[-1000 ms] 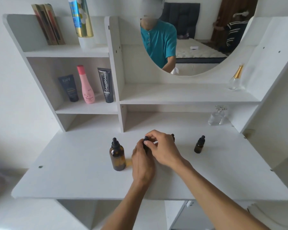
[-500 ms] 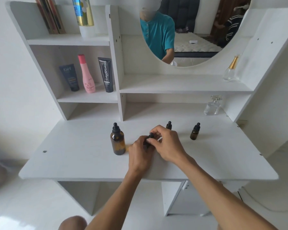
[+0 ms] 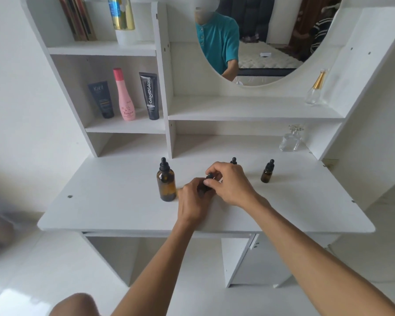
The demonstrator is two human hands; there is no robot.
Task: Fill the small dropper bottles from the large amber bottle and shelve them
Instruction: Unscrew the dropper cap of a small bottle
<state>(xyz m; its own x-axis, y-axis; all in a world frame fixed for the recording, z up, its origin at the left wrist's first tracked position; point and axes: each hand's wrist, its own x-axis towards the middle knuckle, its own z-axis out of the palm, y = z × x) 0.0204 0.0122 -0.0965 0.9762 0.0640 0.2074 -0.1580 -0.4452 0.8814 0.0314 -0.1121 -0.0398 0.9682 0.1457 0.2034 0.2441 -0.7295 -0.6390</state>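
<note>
The large amber bottle (image 3: 166, 183) with a black dropper cap stands upright on the white desk (image 3: 114, 201). Just right of it, my left hand (image 3: 193, 200) grips a small dropper bottle (image 3: 206, 187), mostly hidden by my fingers. My right hand (image 3: 229, 183) pinches that bottle's black dropper cap from above. A second small amber dropper bottle (image 3: 267, 172) stands free to the right. Behind my right hand only the black tip of a third small bottle (image 3: 233, 160) shows.
A clear glass perfume bottle (image 3: 291, 139) stands at the desk's back right, another with a gold neck (image 3: 315, 88) on the shelf above. Two dark tubes and a pink bottle (image 3: 124, 95) fill the left cubby. A round mirror (image 3: 255, 37) hangs behind.
The camera has pulled back and tilted down, so the desk sits higher and smaller in view. Both hands stay together on the small bottle and its cap.
</note>
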